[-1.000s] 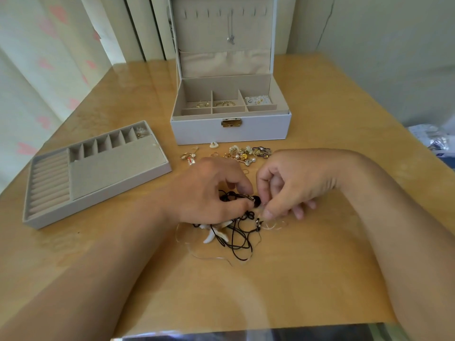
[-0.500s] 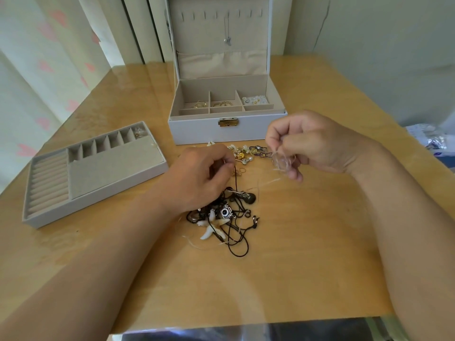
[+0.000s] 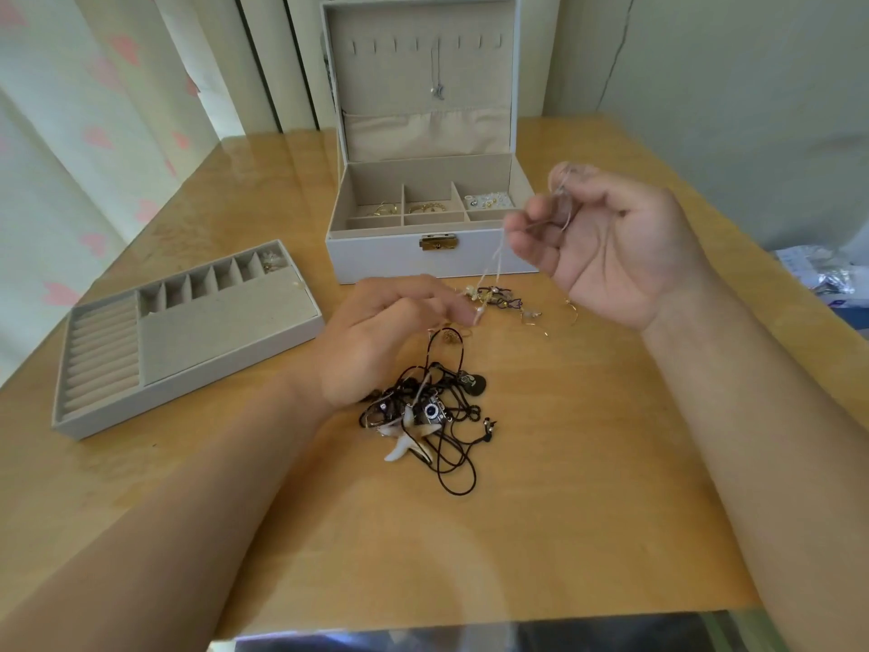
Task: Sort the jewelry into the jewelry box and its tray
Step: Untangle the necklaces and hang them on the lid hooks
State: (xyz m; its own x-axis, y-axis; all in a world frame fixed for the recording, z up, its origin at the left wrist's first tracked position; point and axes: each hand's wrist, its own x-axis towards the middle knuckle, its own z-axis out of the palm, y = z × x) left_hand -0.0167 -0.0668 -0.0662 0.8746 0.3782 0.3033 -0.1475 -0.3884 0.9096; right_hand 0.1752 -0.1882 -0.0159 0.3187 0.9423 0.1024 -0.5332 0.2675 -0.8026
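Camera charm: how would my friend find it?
Look at the wooden table in front of the box. A tangle of black cords lies there. The camera charm sits in it, silver with a round blue lens.

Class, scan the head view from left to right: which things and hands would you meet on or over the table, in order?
Tray, left hand, right hand holding a thin clear string, crinkled plastic packets at the far right.

The pale strand (image 3: 501, 256) blurs (too thin); left hand (image 3: 376, 341) covers some tangle (image 3: 439, 418).
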